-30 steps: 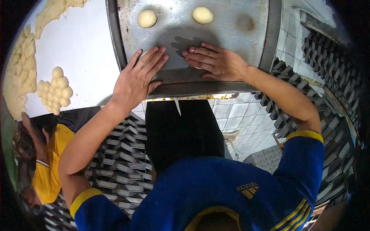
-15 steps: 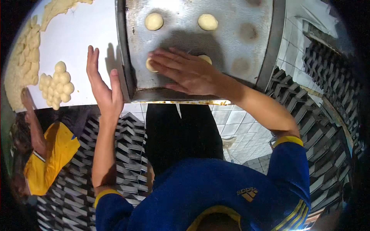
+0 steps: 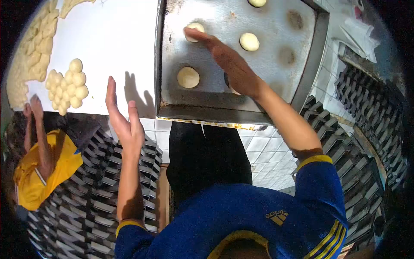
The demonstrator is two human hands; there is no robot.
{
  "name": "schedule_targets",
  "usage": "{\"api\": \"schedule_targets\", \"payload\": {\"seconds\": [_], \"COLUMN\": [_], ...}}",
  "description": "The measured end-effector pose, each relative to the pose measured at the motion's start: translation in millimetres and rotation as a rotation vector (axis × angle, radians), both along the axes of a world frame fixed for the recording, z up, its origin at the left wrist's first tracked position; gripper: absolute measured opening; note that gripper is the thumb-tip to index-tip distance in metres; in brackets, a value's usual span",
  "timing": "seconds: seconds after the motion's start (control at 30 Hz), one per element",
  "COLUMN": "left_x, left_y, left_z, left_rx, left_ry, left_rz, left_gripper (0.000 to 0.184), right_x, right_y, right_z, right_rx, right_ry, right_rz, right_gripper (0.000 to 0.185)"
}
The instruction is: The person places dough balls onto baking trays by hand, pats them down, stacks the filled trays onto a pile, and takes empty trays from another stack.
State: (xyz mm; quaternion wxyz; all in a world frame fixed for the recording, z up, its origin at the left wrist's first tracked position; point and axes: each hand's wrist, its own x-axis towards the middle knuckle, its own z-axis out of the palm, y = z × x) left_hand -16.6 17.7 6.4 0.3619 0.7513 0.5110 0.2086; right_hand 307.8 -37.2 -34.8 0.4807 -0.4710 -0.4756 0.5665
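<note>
My right hand (image 3: 235, 67) is above the metal baking tray (image 3: 320, 54), seen edge-on with its fingers stretched out. Its fingertips partly cover a dough ball (image 3: 196, 27) at the tray's left, and the palm side hides most of another at the front; I cannot tell whether it touches either. A round, flattened-looking dough ball (image 3: 188, 77) lies near the front left corner, uncovered. Farther right sits a dough ball (image 3: 249, 42), with one more (image 3: 257, 2) at the top edge of view. My left hand (image 3: 126, 125) is open, thumb and fingers apart, beside the tray and holding nothing.
A cluster of small dough balls (image 3: 69, 87) lies on the white table (image 3: 116, 39), with a mass of dough (image 3: 36, 52) at its left edge. A person in a yellow shirt (image 3: 47, 166) has hands by that dough. Stacked dark metal pieces (image 3: 358, 146) stand on both sides.
My right hand has come off the front left dough ball, which is now fully visible, and has turned edge-on. The view has shifted. The other person's second hand now shows.
</note>
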Motion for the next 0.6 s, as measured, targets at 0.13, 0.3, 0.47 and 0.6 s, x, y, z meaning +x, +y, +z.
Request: {"api": "schedule_targets", "payload": {"seconds": [0.13,0.3,0.47,0.6], "left_x": [1,14,4,9], "left_y": [-10,-3,24,87], "left_z": [-14,-8,-2,2], "left_rx": [-0.081,-0.068,-0.017,0.081], "left_ry": [-0.037,-0.035,-0.005,-0.07], "left_rz": [0.054,0.05,0.067,0.082], "left_gripper": [0.066,0.065,0.063,0.057], "right_x": [-6,-53,-49,1], "right_y": [-7,-15,3,81], "right_z": [3,-9,-15,56], "right_rx": [0.211,0.343,0.334,-0.162], "right_ry": [-0.48,-0.919,-0.789,-0.307], "right_rz": [0.007,0.397,0.398,0.428], "right_gripper": [0.064,0.076,0.051,0.033]}}
